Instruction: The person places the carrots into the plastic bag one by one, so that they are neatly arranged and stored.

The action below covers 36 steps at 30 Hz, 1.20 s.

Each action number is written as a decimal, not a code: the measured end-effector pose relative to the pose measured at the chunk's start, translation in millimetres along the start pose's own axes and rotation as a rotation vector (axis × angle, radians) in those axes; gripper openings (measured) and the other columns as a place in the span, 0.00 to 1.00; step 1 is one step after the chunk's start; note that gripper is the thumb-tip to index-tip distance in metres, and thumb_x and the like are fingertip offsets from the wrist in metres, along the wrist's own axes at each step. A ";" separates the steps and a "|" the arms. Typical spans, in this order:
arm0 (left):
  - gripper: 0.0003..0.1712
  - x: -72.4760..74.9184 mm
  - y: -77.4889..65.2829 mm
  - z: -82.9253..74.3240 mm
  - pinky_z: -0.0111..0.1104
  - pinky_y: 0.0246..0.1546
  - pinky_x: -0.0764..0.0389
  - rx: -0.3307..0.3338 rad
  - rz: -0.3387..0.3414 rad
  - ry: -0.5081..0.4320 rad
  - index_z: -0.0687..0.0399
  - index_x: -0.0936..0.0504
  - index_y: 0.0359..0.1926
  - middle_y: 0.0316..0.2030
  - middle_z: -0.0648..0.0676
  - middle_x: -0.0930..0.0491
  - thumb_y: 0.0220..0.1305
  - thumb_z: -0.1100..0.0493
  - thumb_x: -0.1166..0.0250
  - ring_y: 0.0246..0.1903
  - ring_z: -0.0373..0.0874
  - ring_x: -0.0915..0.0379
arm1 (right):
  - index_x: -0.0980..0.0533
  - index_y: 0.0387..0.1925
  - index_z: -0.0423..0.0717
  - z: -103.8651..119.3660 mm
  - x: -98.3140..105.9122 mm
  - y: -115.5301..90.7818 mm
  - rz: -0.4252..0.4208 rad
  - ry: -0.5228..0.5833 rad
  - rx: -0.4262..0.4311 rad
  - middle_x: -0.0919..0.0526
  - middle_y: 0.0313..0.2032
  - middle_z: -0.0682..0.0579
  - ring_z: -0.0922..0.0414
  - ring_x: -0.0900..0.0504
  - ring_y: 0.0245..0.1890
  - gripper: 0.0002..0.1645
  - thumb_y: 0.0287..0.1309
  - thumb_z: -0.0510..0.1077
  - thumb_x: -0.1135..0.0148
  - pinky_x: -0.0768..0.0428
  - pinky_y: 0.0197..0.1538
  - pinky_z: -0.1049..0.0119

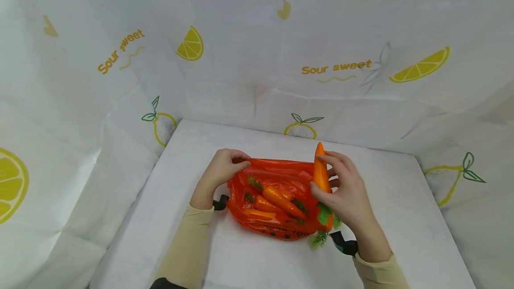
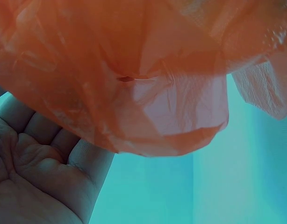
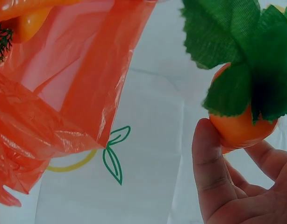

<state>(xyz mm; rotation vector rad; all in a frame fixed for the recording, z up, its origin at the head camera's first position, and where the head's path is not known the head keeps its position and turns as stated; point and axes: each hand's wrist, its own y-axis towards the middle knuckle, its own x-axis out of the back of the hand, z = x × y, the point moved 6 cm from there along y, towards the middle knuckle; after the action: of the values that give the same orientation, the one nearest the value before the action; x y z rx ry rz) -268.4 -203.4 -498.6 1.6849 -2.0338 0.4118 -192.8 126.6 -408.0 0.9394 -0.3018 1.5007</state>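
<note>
A red plastic bag (image 1: 277, 166) with dark printing lies on the white table. Several orange carrots (image 1: 277, 200) with feathery green tops show in its middle; whether all lie inside the bag I cannot tell. My left hand (image 1: 225, 166) pinches the bag's far left corner between thumb and fingers; in the left wrist view the bag (image 2: 157, 112) hides its fingertips. At the bag's right side my right hand (image 1: 347, 191) holds a carrot (image 1: 320, 168) upright, tip up. Broad green leaves (image 3: 218, 32) hang at its thick end in the right wrist view.
Near the bag's lower right corner sits another orange piece (image 1: 328, 223) with feathery greens (image 1: 320, 239). White sheeting (image 1: 249, 57) printed with lemons stands behind and beside the table (image 1: 257, 264). Black straps (image 1: 344, 244) sit at the wrists.
</note>
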 end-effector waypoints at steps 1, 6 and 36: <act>0.08 0.0 0.1 0.0 0.43 0.50 0.10 -0.001 0.000 0.001 0.47 0.04 0.50 0.45 0.48 0.07 0.76 0.54 0.26 0.43 0.44 0.14 | 0.20 0.72 0.52 0.5 -1.4 0.5 0.003 0.003 0.001 0.25 0.74 0.49 0.57 0.19 0.48 0.38 0.61 0.41 0.18 0.14 0.45 0.74; 0.08 0.4 0.1 0.1 0.43 0.50 0.10 -0.004 -0.002 0.002 0.47 0.04 0.50 0.45 0.48 0.07 0.76 0.54 0.26 0.43 0.44 0.14 | 0.20 0.71 0.53 2.3 -8.1 1.8 0.020 0.015 0.012 0.25 0.75 0.50 0.57 0.18 0.48 0.37 0.60 0.41 0.18 0.14 0.46 0.73; 0.08 -1.7 2.8 4.2 0.43 0.52 0.10 0.015 0.004 0.002 0.47 0.04 0.50 0.46 0.48 0.07 0.77 0.53 0.26 0.44 0.45 0.14 | 0.20 0.70 0.52 18.9 -49.1 6.3 0.161 0.014 0.074 0.27 0.77 0.55 0.56 0.19 0.52 0.37 0.58 0.44 0.19 0.10 0.51 0.52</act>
<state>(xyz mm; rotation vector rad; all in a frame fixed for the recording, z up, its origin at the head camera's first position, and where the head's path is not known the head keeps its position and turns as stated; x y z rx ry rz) -271.6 -203.5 -502.9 1.6889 -2.0373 0.4305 -197.1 77.8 -428.3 0.9818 -0.3199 1.6744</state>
